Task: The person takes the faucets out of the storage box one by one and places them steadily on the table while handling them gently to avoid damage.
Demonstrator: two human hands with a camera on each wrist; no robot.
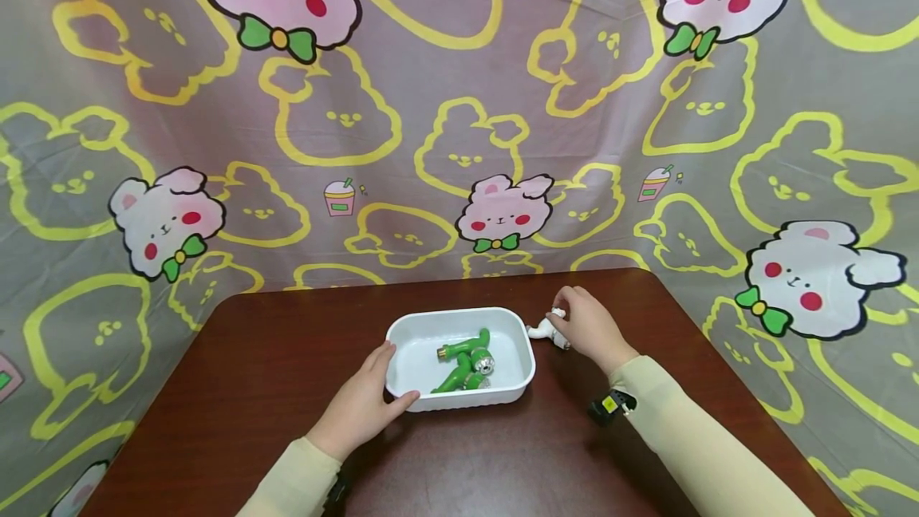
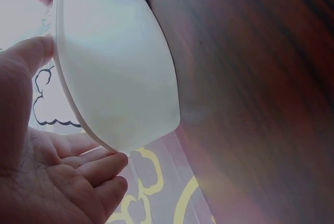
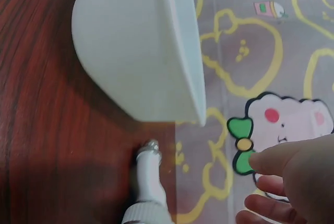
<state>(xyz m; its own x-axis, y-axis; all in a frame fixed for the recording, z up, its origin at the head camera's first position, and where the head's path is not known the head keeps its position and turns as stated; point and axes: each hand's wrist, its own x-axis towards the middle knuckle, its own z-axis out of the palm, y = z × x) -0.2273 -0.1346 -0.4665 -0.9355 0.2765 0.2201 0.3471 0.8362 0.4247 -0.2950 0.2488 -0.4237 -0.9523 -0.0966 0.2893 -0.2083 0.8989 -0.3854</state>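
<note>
A white oblong plastic basin (image 1: 459,404) stands on the table, with green angled tap-like fittings (image 1: 468,357) lying inside; one shows a brass threaded end, another a silvery round face. My left hand (image 1: 362,405) holds the basin's left near corner, thumb at the near rim and fingers at the left end. In the left wrist view, the fingertips (image 2: 116,162) meet the basin rim. My right hand (image 1: 592,329) is over a white angled fitting (image 1: 551,331) just right of the basin. In the right wrist view, its fingers are loosely bent and apart from the white fitting (image 3: 150,182).
The dark reddish wooden table (image 1: 287,341) has its far edge against a patterned cloth (image 1: 445,182) with bear and rabbit drawings. More of this cloth hangs along the left and right sides. Each wrist bears a small black device (image 1: 612,405).
</note>
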